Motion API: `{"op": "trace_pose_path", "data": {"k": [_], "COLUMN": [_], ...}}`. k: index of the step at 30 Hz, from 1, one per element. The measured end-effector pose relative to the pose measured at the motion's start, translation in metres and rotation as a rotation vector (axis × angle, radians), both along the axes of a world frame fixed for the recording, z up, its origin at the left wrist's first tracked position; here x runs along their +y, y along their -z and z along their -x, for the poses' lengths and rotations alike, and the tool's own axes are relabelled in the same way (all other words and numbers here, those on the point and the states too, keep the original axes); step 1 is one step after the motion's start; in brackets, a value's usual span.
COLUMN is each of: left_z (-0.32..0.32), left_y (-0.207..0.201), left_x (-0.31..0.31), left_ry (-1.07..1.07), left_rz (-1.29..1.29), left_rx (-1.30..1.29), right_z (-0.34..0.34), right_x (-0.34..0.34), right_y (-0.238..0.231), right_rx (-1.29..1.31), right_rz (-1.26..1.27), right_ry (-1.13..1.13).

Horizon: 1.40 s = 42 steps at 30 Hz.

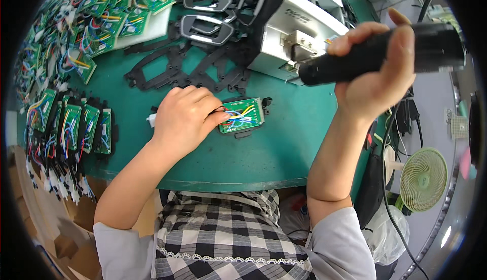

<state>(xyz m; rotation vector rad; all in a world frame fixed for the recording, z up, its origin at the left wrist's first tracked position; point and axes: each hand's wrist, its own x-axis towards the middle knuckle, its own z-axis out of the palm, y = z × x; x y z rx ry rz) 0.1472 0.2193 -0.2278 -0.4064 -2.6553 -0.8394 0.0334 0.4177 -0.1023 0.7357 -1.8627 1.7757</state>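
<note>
"Where was the circuit board (pixel 252 120), and what was the left hand (pixel 185 115) doing?"

"The board lay on the green table (pixel 299 150), wired face up; the left hand sat at its nine o'clock, thumb and forefinger pinching the wires (pixel 237 115), the other fingers bunched together."

"And the right hand (pixel 378 87)?"

"Raised, between two and three o'clock from the board; its fingers were curled round a black power driver (pixel 327 69), nose toward nine o'clock; the white metal box (pixel 309 26) stood near that nose, though I couldn't tell whether they touched."

"What else lay about?"

"Black plastic frames (pixel 175 67) at ten o'clock; a heap of wired boards (pixel 104 28) beyond; a row of boards (pixel 71 125) at nine."
</note>
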Motion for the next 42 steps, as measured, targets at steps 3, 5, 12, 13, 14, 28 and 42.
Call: {"op": "trace_pose_path", "data": {"k": [3,5,12,13,14,28,42], "left_z": [0.000,0.000,-0.001,-0.001,-0.001,-0.001,-0.002], "left_y": [0.002,0.002,0.006,0.006,0.006,0.008,0.008], "left_x": [-0.001,0.000,-0.002,-0.001,-0.001,-0.004,-0.007], "left_ry": [0.005,0.012,-0.007,-0.006,-0.005,0.006,0.021], "left_rz": [0.003,0.008,0.019,0.013,0.010,-0.008,-0.002], "left_rx": [-0.007,-0.007,0.059,0.061,0.063,0.064,0.020], "right_z": [-0.028,-0.047,-0.064,-0.063,-0.063,-0.064,-0.065], "right_x": [-0.009,-0.024,-0.049,-0.049,-0.049,-0.051,-0.055], "right_y": [0.020,0.031,0.042,0.042,0.044,0.056,0.054], "right_rx": [-0.113,-0.137,-0.214,-0.208,-0.201,-0.072,-0.163], "right_rz": [0.059,0.024,-0.003,-0.011,-0.018,-0.117,0.022], "right_ry": [-0.181,-0.267,-0.373,-0.368,-0.364,-0.278,-0.304]}}
